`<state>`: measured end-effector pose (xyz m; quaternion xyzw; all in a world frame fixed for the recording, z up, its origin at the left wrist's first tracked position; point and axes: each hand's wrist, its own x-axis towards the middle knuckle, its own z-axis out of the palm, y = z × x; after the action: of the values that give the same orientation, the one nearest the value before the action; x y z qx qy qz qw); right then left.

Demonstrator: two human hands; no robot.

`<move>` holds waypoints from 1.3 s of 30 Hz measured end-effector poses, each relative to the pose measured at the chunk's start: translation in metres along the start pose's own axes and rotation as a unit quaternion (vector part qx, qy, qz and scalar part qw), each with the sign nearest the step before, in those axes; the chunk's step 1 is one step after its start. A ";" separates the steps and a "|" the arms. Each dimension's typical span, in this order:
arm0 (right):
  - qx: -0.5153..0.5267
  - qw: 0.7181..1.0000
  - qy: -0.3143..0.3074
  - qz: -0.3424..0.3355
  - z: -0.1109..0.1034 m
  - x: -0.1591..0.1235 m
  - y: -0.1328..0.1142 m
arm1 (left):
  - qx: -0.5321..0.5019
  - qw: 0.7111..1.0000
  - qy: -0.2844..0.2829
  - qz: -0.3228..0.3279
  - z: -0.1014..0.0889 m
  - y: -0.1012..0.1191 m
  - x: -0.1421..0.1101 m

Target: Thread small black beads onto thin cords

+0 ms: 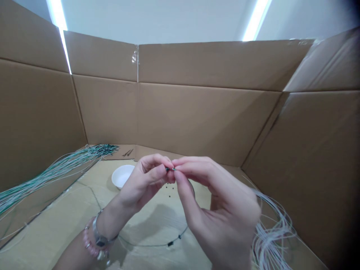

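My left hand (144, 178) and my right hand (216, 191) meet at the middle of the head view, fingertips almost touching. Thumb and finger of the left pinch a tiny dark piece (167, 169), too small to name surely. Between the right thumb and forefinger sits the green end of a thin wire (174, 169). Below the hands, a thin dark cable (146, 245) curves over the table, with a small black block (170, 243) and a smaller black piece (179, 236) on it. Whether this cable runs up into my fingers is hidden.
A white bowl (121, 175) stands behind my left wrist. Several tiny black bits (169, 196) lie on the table. Green and white wires (70, 163) are bundled at left, near pointed metal tools (128, 152). White wires (271, 232) lie at right. Cardboard walls (208, 116) surround the table.
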<state>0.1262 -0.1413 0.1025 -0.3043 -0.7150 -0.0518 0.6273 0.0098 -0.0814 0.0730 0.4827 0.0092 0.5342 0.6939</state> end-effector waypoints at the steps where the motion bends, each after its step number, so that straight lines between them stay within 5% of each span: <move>1: -0.002 1.000 0.001 -0.001 0.001 0.000 0.000 | -0.006 1.000 -0.003 0.001 0.001 0.000 0.000; 19: -0.013 1.000 -0.011 0.001 -0.002 0.000 -0.002 | 0.088 0.992 0.016 0.086 0.004 0.000 0.000; 26: -0.021 1.000 -0.018 0.002 -0.002 -0.001 0.000 | 0.320 0.913 0.027 0.252 -0.003 0.011 -0.005; 39: 0.038 0.998 -0.040 0.023 -0.003 0.000 0.008 | 0.320 0.917 0.033 0.236 -0.007 0.013 -0.003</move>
<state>0.1325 -0.1365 0.1003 -0.2979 -0.7337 0.0018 0.6107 -0.0052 -0.0798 0.0765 0.6489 0.0887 0.6668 0.3556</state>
